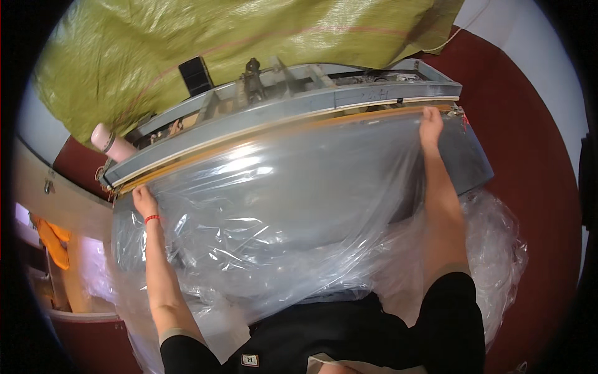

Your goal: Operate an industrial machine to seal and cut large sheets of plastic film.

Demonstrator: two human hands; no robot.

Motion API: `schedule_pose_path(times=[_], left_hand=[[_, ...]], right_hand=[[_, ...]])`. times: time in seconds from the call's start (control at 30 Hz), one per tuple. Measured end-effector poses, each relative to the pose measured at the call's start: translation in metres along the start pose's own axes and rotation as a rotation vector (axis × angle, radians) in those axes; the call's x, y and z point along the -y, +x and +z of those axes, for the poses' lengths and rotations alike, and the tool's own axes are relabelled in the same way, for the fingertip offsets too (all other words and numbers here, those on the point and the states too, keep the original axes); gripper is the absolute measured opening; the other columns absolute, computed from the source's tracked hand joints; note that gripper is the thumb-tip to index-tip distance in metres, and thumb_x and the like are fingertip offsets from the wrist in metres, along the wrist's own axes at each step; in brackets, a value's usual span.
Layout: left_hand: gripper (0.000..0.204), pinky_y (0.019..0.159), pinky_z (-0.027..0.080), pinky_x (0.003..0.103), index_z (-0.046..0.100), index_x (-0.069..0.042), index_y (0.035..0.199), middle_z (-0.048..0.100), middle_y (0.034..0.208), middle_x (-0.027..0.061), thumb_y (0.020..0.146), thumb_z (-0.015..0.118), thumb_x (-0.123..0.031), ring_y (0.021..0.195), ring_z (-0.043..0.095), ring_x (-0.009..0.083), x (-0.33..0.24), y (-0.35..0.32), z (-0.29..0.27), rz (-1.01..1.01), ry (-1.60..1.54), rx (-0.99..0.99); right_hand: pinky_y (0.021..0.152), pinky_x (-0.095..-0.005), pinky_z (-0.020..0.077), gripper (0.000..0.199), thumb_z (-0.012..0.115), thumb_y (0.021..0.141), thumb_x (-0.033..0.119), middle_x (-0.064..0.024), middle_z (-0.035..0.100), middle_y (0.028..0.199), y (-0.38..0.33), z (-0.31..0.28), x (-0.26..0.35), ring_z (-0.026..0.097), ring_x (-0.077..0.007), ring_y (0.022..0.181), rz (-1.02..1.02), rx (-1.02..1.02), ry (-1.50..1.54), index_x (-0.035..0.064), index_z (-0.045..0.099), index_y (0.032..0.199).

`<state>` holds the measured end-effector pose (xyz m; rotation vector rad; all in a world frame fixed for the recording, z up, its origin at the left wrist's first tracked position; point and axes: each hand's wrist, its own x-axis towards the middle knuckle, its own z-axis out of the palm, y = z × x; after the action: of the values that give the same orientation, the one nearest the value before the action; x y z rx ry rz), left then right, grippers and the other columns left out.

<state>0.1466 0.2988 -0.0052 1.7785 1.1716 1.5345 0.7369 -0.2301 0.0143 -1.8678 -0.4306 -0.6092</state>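
Observation:
A wide sheet of clear plastic film point(249, 218) is stretched between my two hands over a grey metal table point(470, 159). My left hand point(144, 201), with a red bead bracelet at the wrist, is closed on the film's left far corner. At the right far corner my right hand point(430, 128) pinches the film, its arm reaching farther forward. Both hands are close to the orange-brown strip point(293, 129) that runs along the front of a long grey metal frame point(299, 103). Loose film bunches in folds toward my body.
A pink bottle point(114, 143) leans at the frame's left end. A dark phone-like slab point(195, 76) stands behind the frame, near a dark metal fitting point(252, 81). Yellow-green woven sheeting point(249, 37) hangs at the back. Orange footwear point(51, 242) lies at the left; dark red floor point(529, 156) shows right.

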Motion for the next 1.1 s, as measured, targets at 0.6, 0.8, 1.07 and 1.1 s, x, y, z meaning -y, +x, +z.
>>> schedule_pose_path(times=[0.6,0.8,1.07,1.1], left_hand=[[0.014,0.039,0.037,0.024,0.046,-0.007,0.077,0.047,0.063,0.0014,0.083,0.042,-0.019,0.05,0.045,0.0107,0.03,0.026,0.002,-0.174,-0.193,-0.063],[0.006,0.05,0.038,0.019,0.048,-0.005,0.082,0.048,0.069,0.0003,0.079,0.046,-0.011,0.058,0.045,0.0087,-0.017,-0.001,0.0,-0.184,-0.082,0.058],[0.006,0.065,0.039,0.019,0.048,-0.006,0.085,0.048,0.078,-0.0019,0.082,0.047,-0.001,0.072,0.045,0.0053,-0.13,-0.046,-0.081,0.163,-0.282,0.15],[0.005,0.066,0.038,0.019,0.048,-0.006,0.086,0.048,0.079,-0.0018,0.082,0.049,-0.003,0.073,0.045,0.0056,-0.129,-0.047,-0.087,0.145,-0.341,0.094]], right_hand=[[0.071,-0.0402,0.043,0.018,0.045,0.081,0.016,-0.0234,0.057,0.085,0.011,0.02,0.014,0.056,-0.038,0.079,0.2,-0.35,-0.206,0.002,0.043,0.093],[0.079,-0.0406,0.0394,0.025,0.05,0.082,0.02,-0.0167,0.057,0.095,0.003,0.014,0.06,0.053,-0.0322,0.092,0.508,-0.318,-0.196,0.002,0.048,0.098],[0.079,-0.0356,0.0377,0.021,0.058,0.075,0.014,-0.0139,0.052,0.098,-0.117,0.066,0.265,0.049,-0.0275,0.092,-0.842,0.31,0.063,0.0023,0.052,0.092],[0.075,-0.0339,0.0401,0.017,0.057,0.076,0.014,-0.0135,0.055,0.092,-0.134,0.07,0.28,0.052,-0.0254,0.086,-0.904,0.327,0.047,0.0019,0.053,0.088]])
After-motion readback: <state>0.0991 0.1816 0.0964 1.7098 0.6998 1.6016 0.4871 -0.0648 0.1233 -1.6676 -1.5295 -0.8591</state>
